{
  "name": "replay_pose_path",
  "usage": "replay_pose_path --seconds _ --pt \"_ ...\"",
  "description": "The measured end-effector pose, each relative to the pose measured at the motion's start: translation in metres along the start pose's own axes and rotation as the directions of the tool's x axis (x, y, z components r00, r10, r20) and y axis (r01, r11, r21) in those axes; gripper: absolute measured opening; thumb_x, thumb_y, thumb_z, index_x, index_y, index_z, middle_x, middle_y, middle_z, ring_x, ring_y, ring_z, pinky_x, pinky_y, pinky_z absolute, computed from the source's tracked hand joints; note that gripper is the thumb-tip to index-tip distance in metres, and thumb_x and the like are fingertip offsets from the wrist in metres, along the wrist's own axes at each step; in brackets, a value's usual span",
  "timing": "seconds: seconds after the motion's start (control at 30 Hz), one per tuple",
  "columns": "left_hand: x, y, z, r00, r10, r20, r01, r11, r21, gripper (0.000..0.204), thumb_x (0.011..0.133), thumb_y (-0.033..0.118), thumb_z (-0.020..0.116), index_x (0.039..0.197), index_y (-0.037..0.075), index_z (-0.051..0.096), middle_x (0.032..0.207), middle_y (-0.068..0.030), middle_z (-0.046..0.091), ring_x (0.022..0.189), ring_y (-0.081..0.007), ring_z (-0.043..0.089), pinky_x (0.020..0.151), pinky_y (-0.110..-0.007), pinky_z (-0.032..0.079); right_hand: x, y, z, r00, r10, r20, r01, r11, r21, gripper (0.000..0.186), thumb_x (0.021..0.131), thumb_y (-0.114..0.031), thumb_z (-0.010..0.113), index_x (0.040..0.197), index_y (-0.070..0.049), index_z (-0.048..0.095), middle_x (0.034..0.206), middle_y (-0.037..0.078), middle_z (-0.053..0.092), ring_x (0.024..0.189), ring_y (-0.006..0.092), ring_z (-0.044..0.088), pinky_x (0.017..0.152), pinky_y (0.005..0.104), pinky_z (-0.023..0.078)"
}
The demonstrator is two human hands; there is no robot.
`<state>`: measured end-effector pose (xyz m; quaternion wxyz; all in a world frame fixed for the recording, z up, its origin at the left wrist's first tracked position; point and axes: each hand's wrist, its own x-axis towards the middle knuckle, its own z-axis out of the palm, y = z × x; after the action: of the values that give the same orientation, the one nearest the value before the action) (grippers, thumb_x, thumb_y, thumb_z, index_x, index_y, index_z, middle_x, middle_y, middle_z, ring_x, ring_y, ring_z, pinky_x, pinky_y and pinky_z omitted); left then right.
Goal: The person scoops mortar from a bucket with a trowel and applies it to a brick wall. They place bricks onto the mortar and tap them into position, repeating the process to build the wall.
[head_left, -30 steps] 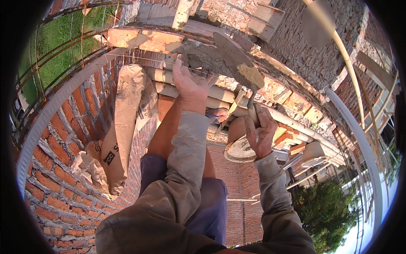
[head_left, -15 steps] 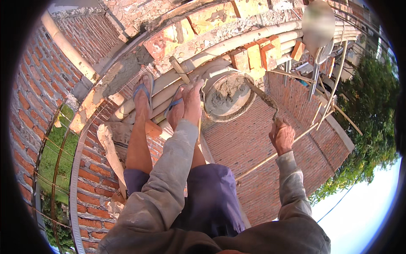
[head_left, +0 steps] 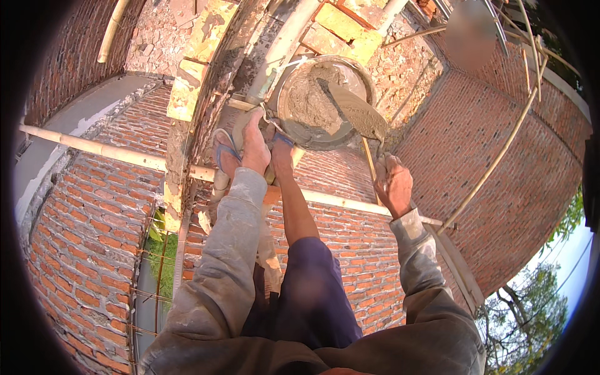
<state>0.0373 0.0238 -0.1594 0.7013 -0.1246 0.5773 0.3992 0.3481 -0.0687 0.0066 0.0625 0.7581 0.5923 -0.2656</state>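
Observation:
My right hand (head_left: pixel 394 185) is closed around the handle of a trowel (head_left: pixel 362 114), its grip mostly hidden by my fingers. The trowel's mortar-smeared blade slants over the right side of a round bucket (head_left: pixel 370 84). Grey wet mortar (head_left: pixel 306 94) fills much of the bucket, with a hollow near the middle. At the bucket's left side, my left hand (head_left: pixel 254 145) is closed at its thin, pale handle (head_left: pixel 265 114); some of its fingers are hidden. My sandalled feet stand just below the bucket.
Bamboo poles (head_left: pixel 94 147) cross beneath me and on the right. A narrow ledge with mortar-covered bricks (head_left: pixel 187 87) runs up the left. Brick walls (head_left: pixel 487 162) drop away on both sides. A person with a blurred head (head_left: pixel 470 34) is at the upper right.
My view has turned, and the bucket now appears higher and slightly left. The trowel blade has swung to a lower slant across the bucket's right side. Both hands keep their hold.

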Motion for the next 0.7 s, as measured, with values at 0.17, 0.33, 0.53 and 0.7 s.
replay_pose_path --seconds 0.17,0.33,0.53,0.7 --pt "-0.002 0.003 -0.017 0.992 -0.05 -0.113 0.06 0.995 0.081 0.037 0.102 0.036 0.064 0.13 0.011 0.067 0.122 -0.002 0.068 0.111 -0.0192 0.063 0.098 -0.037 0.05 0.042 0.008 0.1 0.994 0.026 -0.111 -0.022 0.999 0.034 0.029 0.086 -0.028 0.079 0.095 -0.002 0.069 0.079 0.024 0.067 0.075 0.0465 0.066 0.069 0.054 0.054" --pt "0.007 0.004 -0.038 0.975 -0.094 -0.203 0.129 0.978 0.165 0.041 0.1 0.041 0.061 0.129 0.013 0.065 0.121 -0.006 0.069 0.11 -0.025 0.065 0.092 -0.051 0.052 0.062 -0.015 0.157 0.997 0.042 -0.066 -0.019 0.948 0.319 0.04 0.093 -0.037 0.076 0.086 0.002 0.07 0.08 0.027 0.07 0.074 0.0438 0.069 0.068 0.0523 0.053" --pt "0.02 -0.006 -0.075 0.989 -0.08 -0.124 0.097 0.985 0.145 0.04 0.1 0.042 0.06 0.128 0.013 0.064 0.123 -0.0068 0.068 0.112 -0.0271 0.063 0.093 -0.053 0.05 0.048 0.006 0.125 0.978 0.103 0.182 -0.196 0.758 0.622 0.032 0.097 -0.03 0.077 0.086 0.0 0.07 0.064 0.013 0.058 0.059 0.0189 0.05 0.059 0.0367 0.043" --pt "0.012 0.006 -0.085 0.993 -0.003 -0.12 0.003 1.0 0.006 0.028 0.099 0.025 0.066 0.125 0.016 0.064 0.125 -0.0013 0.066 0.114 -0.0198 0.063 0.1 -0.04 0.05 0.067 0.018 0.109 0.98 0.031 0.194 -0.166 0.663 0.73 0.027 0.095 -0.022 0.082 0.084 -0.001 0.07 0.065 -0.003 0.05 0.065 0.0078 0.042 0.057 0.033 0.036"
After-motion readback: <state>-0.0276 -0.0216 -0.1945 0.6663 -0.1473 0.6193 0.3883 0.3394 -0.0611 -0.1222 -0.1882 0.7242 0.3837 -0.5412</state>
